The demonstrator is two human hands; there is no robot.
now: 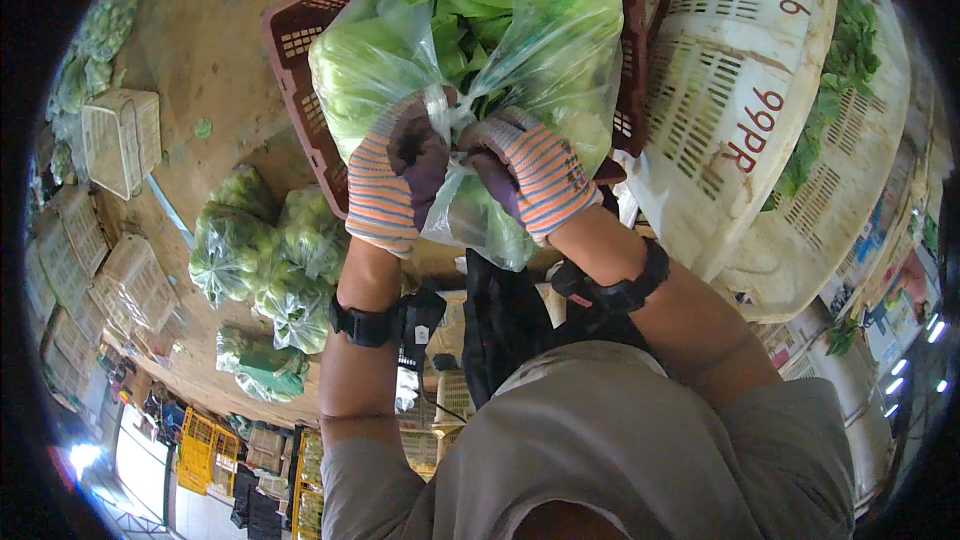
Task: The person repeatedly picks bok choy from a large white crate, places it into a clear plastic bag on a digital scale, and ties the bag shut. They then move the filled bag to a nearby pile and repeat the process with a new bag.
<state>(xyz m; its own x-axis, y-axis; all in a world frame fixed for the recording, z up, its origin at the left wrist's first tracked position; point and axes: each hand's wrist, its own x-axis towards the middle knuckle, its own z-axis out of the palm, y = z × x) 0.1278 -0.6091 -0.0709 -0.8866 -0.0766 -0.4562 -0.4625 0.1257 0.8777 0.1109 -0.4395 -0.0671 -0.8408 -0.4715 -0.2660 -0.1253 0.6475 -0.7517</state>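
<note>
A clear plastic bag [555, 37] full of leafy green vegetables sits in a maroon slatted crate [296, 101]. Its gathered neck lies between my two gloved hands. My left hand [397, 165], in a striped knit glove with a dark palm, grips the bunched plastic on one side. From the other side my right hand [532, 169], gloved alike, pinches the plastic close to the left fingertips. Loose bag film hangs below both hands, toward my body. The fingertips are partly hidden in the folds, so I cannot tell whether the neck is knotted.
Large white slatted crates [720, 90] with painted marks stand close on the right, with leafy greens [832, 97] among them. Several filled vegetable bags [262, 255] lie on the brown floor [217, 82] at left. Beyond them is a white basket [120, 139]. Yellow crates [202, 450] stand farther off.
</note>
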